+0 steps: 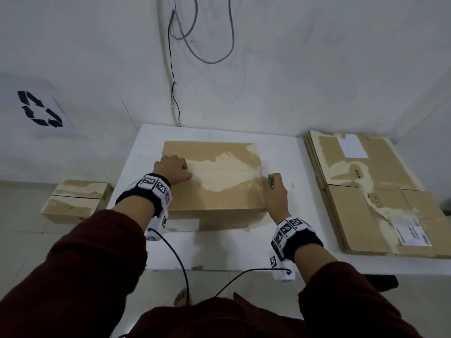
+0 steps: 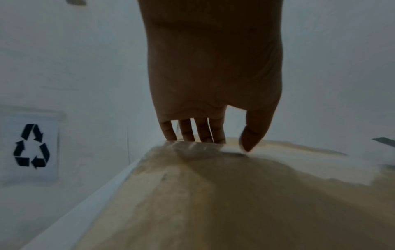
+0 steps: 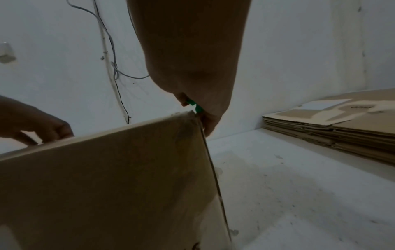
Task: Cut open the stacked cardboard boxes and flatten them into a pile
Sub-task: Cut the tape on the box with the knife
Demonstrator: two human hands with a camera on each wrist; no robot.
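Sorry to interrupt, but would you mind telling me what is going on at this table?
A person is cutting open a cardboard box on the white table. The left hand rests on the box top, steadying it, while the right hand holds a green cutter at the box's right edge. Flattened boxes lie piled to the right; two more boxes wait on the left.

A bare utility or storeroom corner: plain white walls (image 1: 317,69), loose grey cables (image 1: 207,45) hanging at the far wall, a paper sheet printed with a black recycling symbol (image 1: 40,109) on the left, pale tiled floor (image 1: 22,240).
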